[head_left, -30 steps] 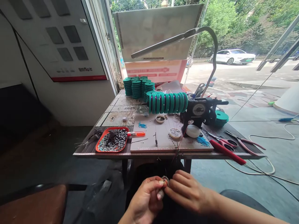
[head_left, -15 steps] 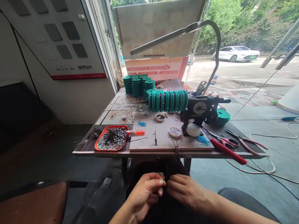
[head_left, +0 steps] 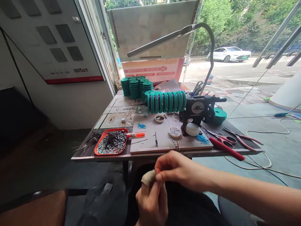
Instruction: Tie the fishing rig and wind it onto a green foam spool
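My left hand is closed in front of the table, a beige finger wrap around one of its fingers. Over its fingertips, my right hand pinches with thumb and forefinger. The two hands touch or nearly touch there, and whatever lies between the fingertips is too small to make out. Just beyond them, a thin red line runs from the black winding machine down to the table's front edge. A white board lies on the tabletop, with a small dark float-like piece on it.
Green foam spools sit on the winder's shaft, and more stacked spools stand behind. An orange tray holds grey weights. Small dishes, one of beads, red-handled scissors, pliers and a red handle lie nearby.
My right hand has risen and moved left, over my left hand. My left hand has turned upright, its wrapped finger now showing. The view has shifted slightly.
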A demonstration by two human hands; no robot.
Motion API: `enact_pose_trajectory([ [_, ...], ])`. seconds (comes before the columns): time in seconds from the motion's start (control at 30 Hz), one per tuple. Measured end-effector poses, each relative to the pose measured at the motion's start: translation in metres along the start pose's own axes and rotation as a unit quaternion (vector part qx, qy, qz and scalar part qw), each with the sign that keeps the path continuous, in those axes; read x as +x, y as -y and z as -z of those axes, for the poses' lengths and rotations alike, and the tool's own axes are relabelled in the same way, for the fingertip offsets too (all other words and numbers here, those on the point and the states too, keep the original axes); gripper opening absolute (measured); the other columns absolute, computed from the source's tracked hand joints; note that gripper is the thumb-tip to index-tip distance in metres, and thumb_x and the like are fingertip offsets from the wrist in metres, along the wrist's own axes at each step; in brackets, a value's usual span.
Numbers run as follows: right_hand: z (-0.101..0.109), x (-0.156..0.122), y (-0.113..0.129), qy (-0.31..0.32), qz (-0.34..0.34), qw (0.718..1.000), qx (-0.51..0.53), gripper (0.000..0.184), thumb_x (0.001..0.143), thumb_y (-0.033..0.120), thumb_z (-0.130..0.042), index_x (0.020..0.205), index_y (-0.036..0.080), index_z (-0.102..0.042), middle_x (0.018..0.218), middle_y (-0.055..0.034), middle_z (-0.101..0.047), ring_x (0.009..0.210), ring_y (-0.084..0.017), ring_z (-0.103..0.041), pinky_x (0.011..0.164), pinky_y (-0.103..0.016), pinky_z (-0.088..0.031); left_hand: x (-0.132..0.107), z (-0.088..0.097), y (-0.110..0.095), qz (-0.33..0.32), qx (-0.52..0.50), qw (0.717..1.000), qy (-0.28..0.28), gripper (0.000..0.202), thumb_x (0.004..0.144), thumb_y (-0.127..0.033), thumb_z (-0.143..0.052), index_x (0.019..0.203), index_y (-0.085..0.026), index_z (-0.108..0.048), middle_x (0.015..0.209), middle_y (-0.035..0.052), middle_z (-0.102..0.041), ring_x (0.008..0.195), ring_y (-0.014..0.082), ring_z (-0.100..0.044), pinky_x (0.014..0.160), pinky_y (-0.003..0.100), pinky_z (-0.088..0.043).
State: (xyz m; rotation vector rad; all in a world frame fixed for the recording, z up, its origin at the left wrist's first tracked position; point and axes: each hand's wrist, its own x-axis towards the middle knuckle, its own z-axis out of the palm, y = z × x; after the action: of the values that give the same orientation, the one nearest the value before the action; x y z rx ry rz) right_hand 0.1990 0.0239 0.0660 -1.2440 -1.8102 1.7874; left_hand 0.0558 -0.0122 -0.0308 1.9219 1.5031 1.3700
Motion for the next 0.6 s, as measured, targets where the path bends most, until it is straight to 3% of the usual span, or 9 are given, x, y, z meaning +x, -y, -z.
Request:
enact_pose_trajectory([
  [0.13, 0.012, 0.028, 0.028, 0.022, -0.072, 0.997, -0.025, 0.031, 0.084, 0.022, -0.045, 0.106, 0.0, -0.049, 0.074, 0.0017, -0.05, 0.048, 0.011, -0.03, 0.047, 0.0, -0.023, 0.004, 0.001, 0.012, -0.002, 0.006, 1.0, -0.023, 0.012, 0.073, -0.026, -0.063, 0.081, -0.026, -0.072, 0.084, 0.0061, -0.07, 0.083, 0.0116, -0.065, 0.074, 0.016, -0.052],
  [0.3, 0.012, 0.047, 0.033, 0.018, -0.099, 0.993, -0.06, 0.032, 0.084, 0.021, -0.047, 0.109, 0.001, -0.051, 0.06, 0.004, -0.044, 0.045, 0.01, -0.027, 0.047, -0.002, -0.021, 0.009, 0.006, 0.022, 0.013, -0.042, 0.999, -0.007, 0.014, 0.071, -0.024, -0.065, 0.083, -0.027, -0.072, 0.086, 0.0056, -0.072, 0.081, 0.0121, -0.066, 0.074, 0.017, -0.053],
  [0.43, 0.01, 0.046, 0.036, -0.006, -0.1, 0.988, -0.113, 0.029, 0.081, 0.02, -0.05, 0.101, 0.001, -0.057, 0.056, 0.0035, -0.042, 0.047, 0.01, -0.028, 0.051, -0.002, -0.022, 0.012, 0.009, 0.013, 0.032, -0.055, 0.998, 0.026, 0.011, 0.069, -0.026, -0.067, 0.079, -0.026, -0.073, 0.085, 0.0059, -0.072, 0.073, 0.0104, -0.063, 0.068, 0.017, -0.048],
  [0.53, 0.007, 0.032, 0.028, -0.062, -0.069, 0.983, -0.161, 0.022, 0.079, 0.016, -0.05, 0.095, 0.004, -0.059, 0.068, 0.0017, -0.048, 0.056, 0.01, -0.03, 0.056, -0.002, -0.019, 0.021, 0.013, -0.006, 0.131, -0.118, 0.982, 0.073, 0.01, 0.07, -0.027, -0.063, 0.066, -0.021, -0.069, 0.075, 0.0039, -0.066, 0.067, 0.0074, -0.057, 0.065, 0.015, -0.044],
  [0.57, 0.006, 0.025, 0.019, -0.092, -0.049, 0.978, -0.179, 0.02, 0.079, 0.015, -0.049, 0.093, 0.005, -0.058, 0.074, 0.0012, -0.049, 0.06, 0.01, -0.029, 0.059, -0.003, -0.018, 0.025, 0.014, -0.012, 0.189, -0.172, 0.962, 0.1, 0.013, 0.069, -0.026, -0.062, 0.059, -0.018, -0.064, 0.07, 0.0018, -0.062, 0.063, 0.0054, -0.054, 0.06, 0.014, -0.042],
  [0.6, 0.004, 0.017, 0.007, -0.126, -0.009, 0.971, -0.205, 0.018, 0.08, 0.015, -0.048, 0.091, 0.005, -0.058, 0.078, 0.0007, -0.049, 0.063, 0.009, -0.028, 0.061, -0.004, -0.017, 0.03, 0.015, -0.017, 0.262, -0.24, 0.924, 0.14, 0.015, 0.068, -0.026, -0.063, 0.056, -0.017, -0.059, 0.067, -0.0004, -0.058, 0.057, 0.0029, -0.05, 0.055, 0.013, -0.038],
])
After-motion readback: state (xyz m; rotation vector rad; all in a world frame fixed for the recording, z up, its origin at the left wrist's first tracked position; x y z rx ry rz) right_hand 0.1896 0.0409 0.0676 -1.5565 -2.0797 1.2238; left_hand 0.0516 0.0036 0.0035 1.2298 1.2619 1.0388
